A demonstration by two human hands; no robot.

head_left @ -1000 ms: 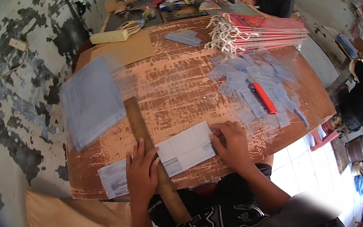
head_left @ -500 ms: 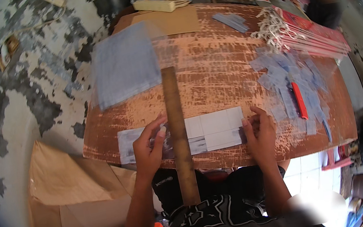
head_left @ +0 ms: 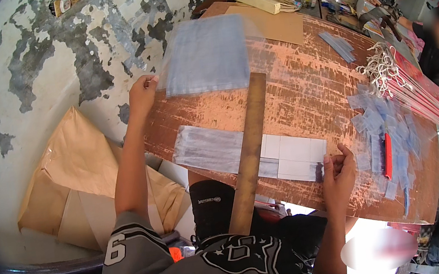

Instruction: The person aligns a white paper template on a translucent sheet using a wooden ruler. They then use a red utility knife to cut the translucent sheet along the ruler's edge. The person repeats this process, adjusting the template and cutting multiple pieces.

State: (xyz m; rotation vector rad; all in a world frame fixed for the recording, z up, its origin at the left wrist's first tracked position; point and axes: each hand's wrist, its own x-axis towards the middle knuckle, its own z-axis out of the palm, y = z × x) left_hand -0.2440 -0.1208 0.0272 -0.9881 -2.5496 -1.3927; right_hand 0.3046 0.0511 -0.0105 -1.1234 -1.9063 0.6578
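My left hand [head_left: 143, 96] is raised by the left edge of a stack of clear bluish plastic sheets [head_left: 205, 56], its fingers loosely bent and nothing visible in them. My right hand [head_left: 338, 174] rests near the right end of a white card [head_left: 296, 150] ruled with lines, its fingers curved and apart. That card lies over a long strip of clear plastic [head_left: 207, 149] by the table's near edge. A long brown flat ruler [head_left: 252, 143] crosses both and juts over the edge toward my lap.
Plastic offcuts [head_left: 372, 138] and a red cutter [head_left: 388, 156] lie at the table's right. Behind them is a pile of red-and-white bags with white cords [head_left: 384, 71]. A brown cardboard sheet [head_left: 276, 24] and a power strip [head_left: 255, 1] lie farther back. Another person [head_left: 438, 50] is at the far right.
My left hand has left the ruler's side and moved up and left to the plastic stack. My right hand stays by the card's right end. The view has turned leftward.
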